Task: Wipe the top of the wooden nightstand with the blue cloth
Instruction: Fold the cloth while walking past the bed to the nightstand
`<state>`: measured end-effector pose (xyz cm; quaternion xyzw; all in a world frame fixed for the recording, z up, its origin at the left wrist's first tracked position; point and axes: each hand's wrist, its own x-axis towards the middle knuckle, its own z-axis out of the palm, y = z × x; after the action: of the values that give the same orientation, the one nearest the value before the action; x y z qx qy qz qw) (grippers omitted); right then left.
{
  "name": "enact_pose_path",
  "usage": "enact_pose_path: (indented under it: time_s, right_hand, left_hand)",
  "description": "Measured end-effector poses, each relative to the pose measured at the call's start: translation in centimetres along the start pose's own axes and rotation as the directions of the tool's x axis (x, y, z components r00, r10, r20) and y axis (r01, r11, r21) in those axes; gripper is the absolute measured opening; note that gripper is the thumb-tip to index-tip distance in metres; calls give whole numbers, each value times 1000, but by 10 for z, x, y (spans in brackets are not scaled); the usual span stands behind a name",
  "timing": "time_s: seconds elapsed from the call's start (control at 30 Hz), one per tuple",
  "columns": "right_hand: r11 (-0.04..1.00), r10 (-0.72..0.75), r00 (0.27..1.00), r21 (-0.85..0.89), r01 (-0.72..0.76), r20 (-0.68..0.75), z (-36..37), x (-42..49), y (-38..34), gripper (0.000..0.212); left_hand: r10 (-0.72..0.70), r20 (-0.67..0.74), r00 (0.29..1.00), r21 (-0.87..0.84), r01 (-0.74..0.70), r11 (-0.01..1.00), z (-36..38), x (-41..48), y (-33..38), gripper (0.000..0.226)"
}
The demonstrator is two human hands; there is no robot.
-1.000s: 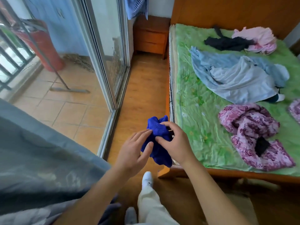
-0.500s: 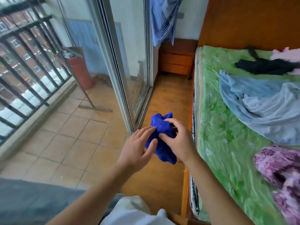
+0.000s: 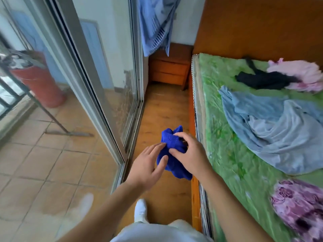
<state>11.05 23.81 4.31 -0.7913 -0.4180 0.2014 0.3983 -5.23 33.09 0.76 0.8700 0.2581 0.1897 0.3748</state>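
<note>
Right hand (image 3: 190, 154) grips blue cloth (image 3: 172, 154); left hand (image 3: 148, 165) open, fingertips touching it. Bunch cloth into a firm pad before reaching far nightstand (image 3: 170, 67).

Right hand (image 3: 189, 152) pinches closed; left hand (image 3: 146, 165) spread, fingers extended.

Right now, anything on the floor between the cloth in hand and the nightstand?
Head view: only bare wooden floor runs from the blue cloth to the wooden nightstand, between the sliding door and the bed.
</note>
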Motion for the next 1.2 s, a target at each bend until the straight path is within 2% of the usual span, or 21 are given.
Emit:
enact_pose_path:
  time_s: [0.2, 0.33, 0.47, 0.67, 0.83, 1.03, 1.2]
  right_hand:
    - [1000, -11, 990, -19, 8, -143, -25, 65, 7, 48]
    - [999, -20, 980, -32, 14, -200, -42, 112, 22, 49]
    - [999, -4, 973, 34, 12, -230, -63, 187, 53, 49]
    - [987, -94, 965, 102, 121, -243, -109, 308, 63, 50]
    - [979, -163, 954, 79, 188, -252, -140, 384, 64, 51]
    - [990, -71, 966, 98, 98, -247, -140, 438, 102, 49]
    - [997, 2, 980, 80, 15, -199, -134, 502, 128, 49]
  left_hand:
    - [108, 80, 991, 17, -109, 994, -4, 95, -6, 54]
    - [120, 105, 987, -3, -120, 993, 4, 153, -2, 54]
    - [115, 135, 984, 30, -120, 992, 15, 237, -1, 55]
    - [146, 65, 987, 127, -153, 980, 4, 362, 16, 56]
    - [128, 4, 992, 153, -127, 980, 3, 434, 22, 55]
    - [149, 146, 978, 206, -178, 962, 23, 500, 0, 58]
    - [130, 194, 972, 169, -164, 972, 38, 560, -38, 59]
